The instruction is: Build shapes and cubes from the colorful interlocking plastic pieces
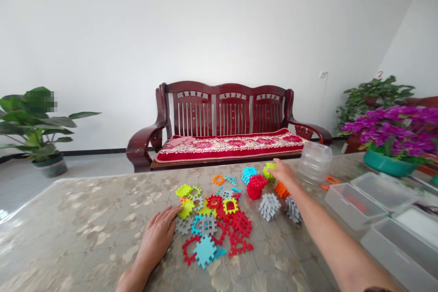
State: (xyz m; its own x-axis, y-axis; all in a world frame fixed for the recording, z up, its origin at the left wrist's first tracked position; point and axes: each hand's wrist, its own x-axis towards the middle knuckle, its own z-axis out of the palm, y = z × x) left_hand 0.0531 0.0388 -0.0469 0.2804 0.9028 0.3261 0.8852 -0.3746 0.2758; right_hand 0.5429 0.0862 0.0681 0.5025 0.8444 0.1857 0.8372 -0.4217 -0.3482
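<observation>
Left hand (163, 224) touches a lime tile (186, 210) — broad face upward.

Left hand (160, 229) palm down, right arm (328, 232) outstretched, right hand (283, 173) farther forward

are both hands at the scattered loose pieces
No, only the left hand is at the scattered loose pieces; the right hand is at the yellow-green stack.
</observation>
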